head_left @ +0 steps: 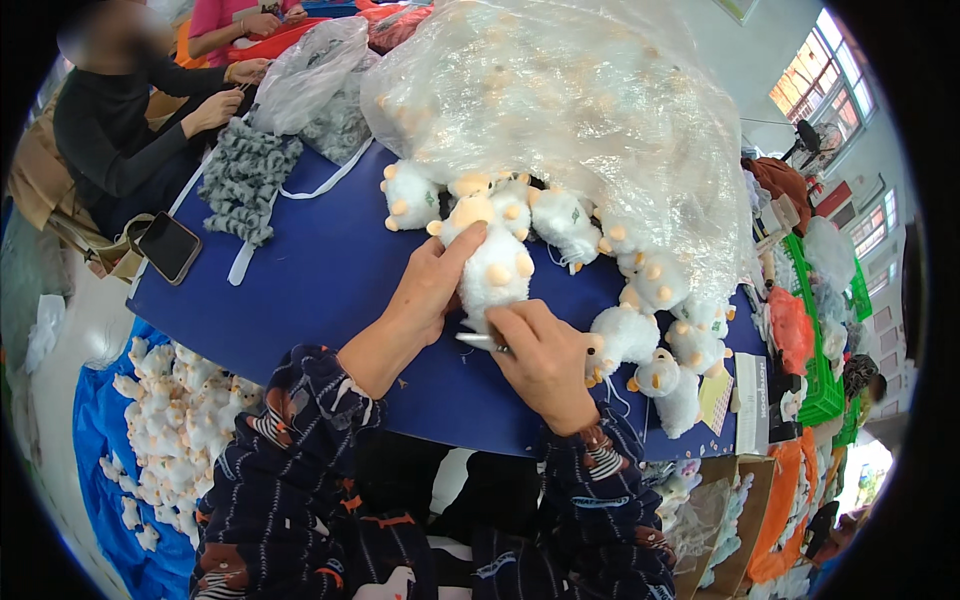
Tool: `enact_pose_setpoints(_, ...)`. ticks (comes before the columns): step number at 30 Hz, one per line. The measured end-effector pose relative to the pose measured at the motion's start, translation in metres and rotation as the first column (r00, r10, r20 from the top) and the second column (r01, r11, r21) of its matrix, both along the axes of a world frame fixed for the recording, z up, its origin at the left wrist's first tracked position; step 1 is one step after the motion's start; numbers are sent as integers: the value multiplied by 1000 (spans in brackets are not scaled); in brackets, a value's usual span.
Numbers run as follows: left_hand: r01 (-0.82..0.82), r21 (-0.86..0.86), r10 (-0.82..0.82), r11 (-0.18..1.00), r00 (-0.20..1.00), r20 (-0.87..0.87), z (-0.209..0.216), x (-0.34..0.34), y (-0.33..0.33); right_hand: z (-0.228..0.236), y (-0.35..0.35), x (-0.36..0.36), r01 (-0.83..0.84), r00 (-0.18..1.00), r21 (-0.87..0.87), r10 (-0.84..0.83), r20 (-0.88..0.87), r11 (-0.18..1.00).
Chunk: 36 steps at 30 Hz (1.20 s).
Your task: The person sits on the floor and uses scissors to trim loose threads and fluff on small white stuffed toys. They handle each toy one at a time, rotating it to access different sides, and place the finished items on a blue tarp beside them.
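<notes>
"If the white plush toy (495, 255) is our landmark, what comes first on its left?"

"Well apart, down to the toy's left, a heap of pale plush pieces (175, 430) on a blue sheet (95, 470); then, straight left of the toy, a phone (168, 250) at the edge of the blue table (330, 260); then, up and left of it, a curly grey cloth (245, 175)."

"And the hands?"

"The left hand (430, 285) grasps the toy by its left side, thumb on top, over the table. Just by the toy's lower end is a silver tool (480, 342), pinched in the right hand (540, 360); I can't tell its kind."

"Farther right?"

"Behind the toy, crinkled clear plastic (560, 100) spreads rightward; right of the toy, loose white toys (625, 335), then a yellow sheet (716, 398)."
</notes>
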<state>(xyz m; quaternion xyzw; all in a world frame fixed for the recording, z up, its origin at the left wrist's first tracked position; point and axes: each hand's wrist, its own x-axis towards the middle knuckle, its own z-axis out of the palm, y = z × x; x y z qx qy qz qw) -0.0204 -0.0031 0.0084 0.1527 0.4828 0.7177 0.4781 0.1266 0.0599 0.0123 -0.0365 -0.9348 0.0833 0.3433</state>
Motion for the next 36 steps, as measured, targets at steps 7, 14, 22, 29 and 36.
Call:
enact_pose_setpoints(7,15,13,-16,1000,999,37,-2,-1,0,3,2,10,-146,980,-958,167,-106,246)
enact_pose_setpoints(14,-8,81,-1,997,995,104,-7,-9,-1,13,22,20,-21,997,-343,44,58,939)
enact_pose_setpoints(22,-32,53,29,998,998,53,-5,-8,-3,9,16,14,-8,995,35,5,99,999)
enact_pose_setpoints(29,-67,21,67,998,997,-44,-10,-8,2,9,17,15,0,993,83,-10,117,997)
enact_pose_setpoints(36,-101,21,102,995,991,-90,-12,-6,3,3,14,12,-4,998,102,-2,66,995)
